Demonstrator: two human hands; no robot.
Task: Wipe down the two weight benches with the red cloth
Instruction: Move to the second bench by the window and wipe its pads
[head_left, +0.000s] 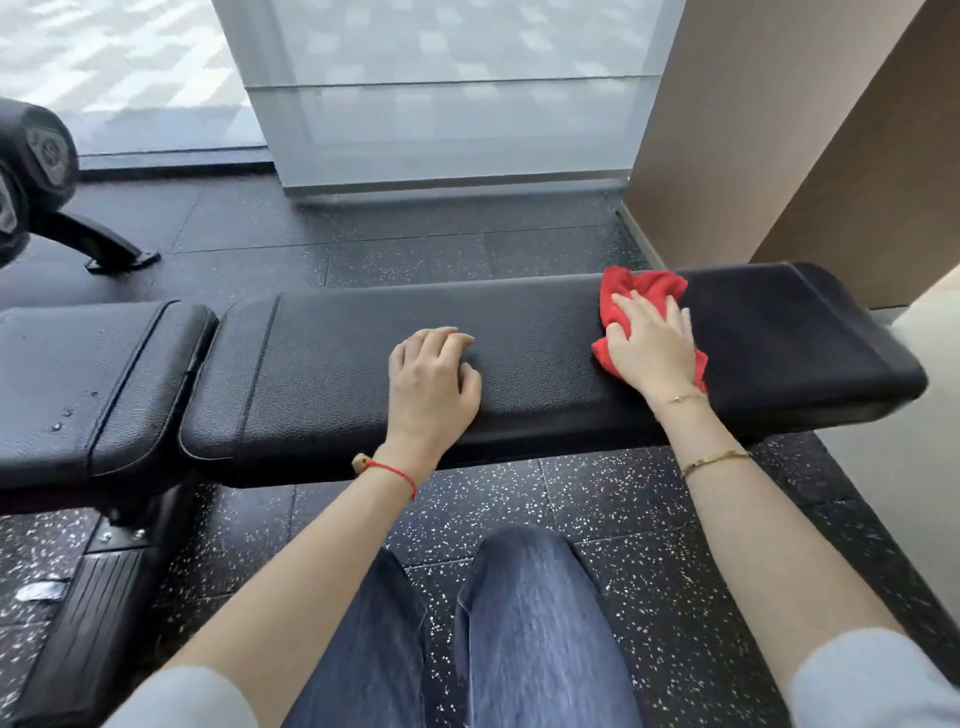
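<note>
A black padded weight bench (332, 358) stretches across the view, its long back pad to the right and a shorter seat pad (78, 384) to the left. My right hand (652, 345) lies flat on the crumpled red cloth (641, 288), pressing it onto the right part of the long pad. My left hand (434, 384) rests on the middle of the same pad with fingers curled and nothing in it. A few water drops sit on the seat pad. I see no second bench.
Dumbbells on a black rack (31, 171) stand at the far left, with its foot (122, 257) on the speckled rubber floor. A frosted glass panel (447, 93) rises behind the bench, a brown wall (779, 130) to the right. My knees are below the bench.
</note>
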